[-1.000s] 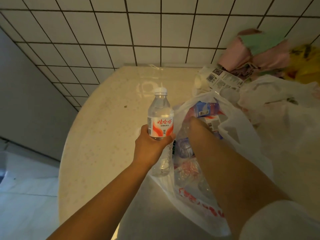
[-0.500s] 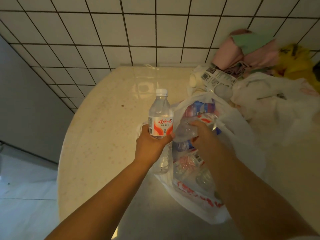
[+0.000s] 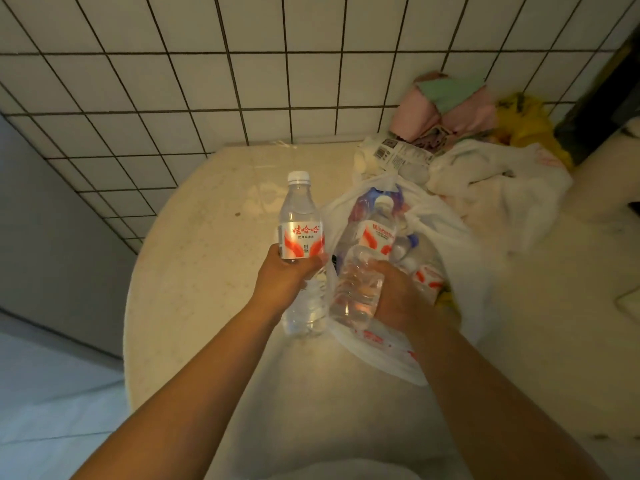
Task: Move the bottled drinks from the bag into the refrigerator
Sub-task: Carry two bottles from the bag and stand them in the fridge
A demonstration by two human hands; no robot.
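Head view. Left hand (image 3: 282,277) grips a water bottle (image 3: 302,237) around its lower body, fingers curled round it. The bottle stands near upright, white cap at the top, long axis vertical, red-and-white label facing the camera. It is held above the desk (image 3: 194,271), just left of the bag.

Right hand (image 3: 398,299) is wrapped around the base end of a second bottle (image 3: 367,258). This one tilts: base toward the person, cap pointing up and away toward the wall, long axis leaning slightly right. Most of its body shows above the mouth of the white plastic bag (image 3: 460,258); whether the base has cleared the rim I cannot tell.

More bottles (image 3: 427,277) lie in the bag, just beyond and right of the right hand, caps and labels partly hidden by plastic. The right hand is the nearer one to them.

No refrigerator shows. Judgement: both hands are full, so the carry comes next, and each bottle's neck points away from its hand, suiting a base-first set-down on a shelf.

Behind the bag: crumpled white plastic (image 3: 498,188), pink cloth (image 3: 446,112), tiled wall (image 3: 242,64).
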